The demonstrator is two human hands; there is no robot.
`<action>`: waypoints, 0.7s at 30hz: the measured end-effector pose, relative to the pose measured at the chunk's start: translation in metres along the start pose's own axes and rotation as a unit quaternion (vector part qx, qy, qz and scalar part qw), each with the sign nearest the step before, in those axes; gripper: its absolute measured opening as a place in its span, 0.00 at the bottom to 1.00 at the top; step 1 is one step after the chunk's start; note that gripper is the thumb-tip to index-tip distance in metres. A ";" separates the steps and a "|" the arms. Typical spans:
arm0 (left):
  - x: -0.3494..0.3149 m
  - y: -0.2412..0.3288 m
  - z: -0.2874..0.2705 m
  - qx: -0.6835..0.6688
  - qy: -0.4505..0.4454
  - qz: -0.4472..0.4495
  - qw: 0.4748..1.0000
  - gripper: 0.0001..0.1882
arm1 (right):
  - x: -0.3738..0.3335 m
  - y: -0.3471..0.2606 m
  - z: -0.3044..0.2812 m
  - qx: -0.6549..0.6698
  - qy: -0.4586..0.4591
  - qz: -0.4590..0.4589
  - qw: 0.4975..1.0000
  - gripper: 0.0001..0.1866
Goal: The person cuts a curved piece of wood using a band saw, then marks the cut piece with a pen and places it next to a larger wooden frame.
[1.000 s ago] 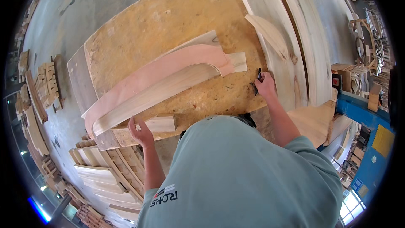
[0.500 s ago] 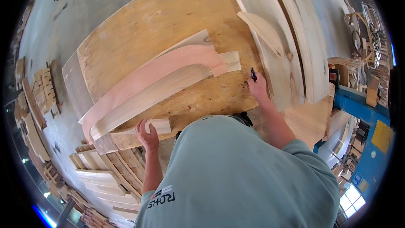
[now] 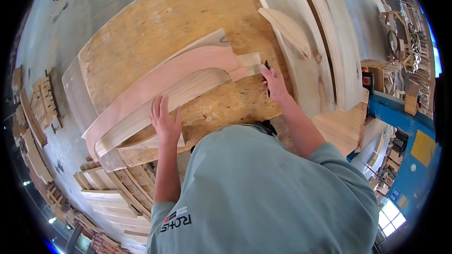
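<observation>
A long, arched pink template [image 3: 155, 83] lies on a pale wooden board [image 3: 197, 83] on the worn workbench top [image 3: 155, 23]. Inside the arch and past its right end, the board's bare wood shows. My left hand [image 3: 165, 120] is open, its fingers stretched over the board's near edge. Partly behind that hand and wrist is a smaller pale wood block [image 3: 147, 143] near the bench's front edge. Beside the board's right end, my right hand [image 3: 276, 83] is closed around a slim black pen [image 3: 267, 65], which sticks out past the fingers.
Long thick planks [image 3: 306, 33] run along the bench's right side, with a curved wood offcut [image 3: 286, 32] on top. A blue machine frame [image 3: 400, 117] stands at the right. Stacked wooden parts [image 3: 110, 202] lie at the lower left, and more wood pieces [image 3: 44, 99] rest on the floor.
My left hand has moved from the small block up to the board's near edge. My right hand, still holding the pen, has come left to the board's right end.
</observation>
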State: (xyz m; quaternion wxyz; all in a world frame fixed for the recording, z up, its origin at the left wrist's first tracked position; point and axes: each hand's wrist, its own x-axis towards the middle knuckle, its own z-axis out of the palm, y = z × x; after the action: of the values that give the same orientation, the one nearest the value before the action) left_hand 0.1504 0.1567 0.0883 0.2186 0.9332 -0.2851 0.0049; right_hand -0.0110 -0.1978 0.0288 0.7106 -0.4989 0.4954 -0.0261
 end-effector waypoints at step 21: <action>0.133 0.027 0.051 0.005 -0.163 0.113 0.980 0.46 | 0.012 -0.011 0.002 -0.015 -0.080 -0.007 0.997 0.19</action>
State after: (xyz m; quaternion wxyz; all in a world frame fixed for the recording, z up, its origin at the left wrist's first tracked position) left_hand 0.2417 0.0456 0.0712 0.1629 0.8840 -0.4209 -0.1216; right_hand 0.0019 -0.2081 0.0285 0.7399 -0.5137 0.4339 0.0168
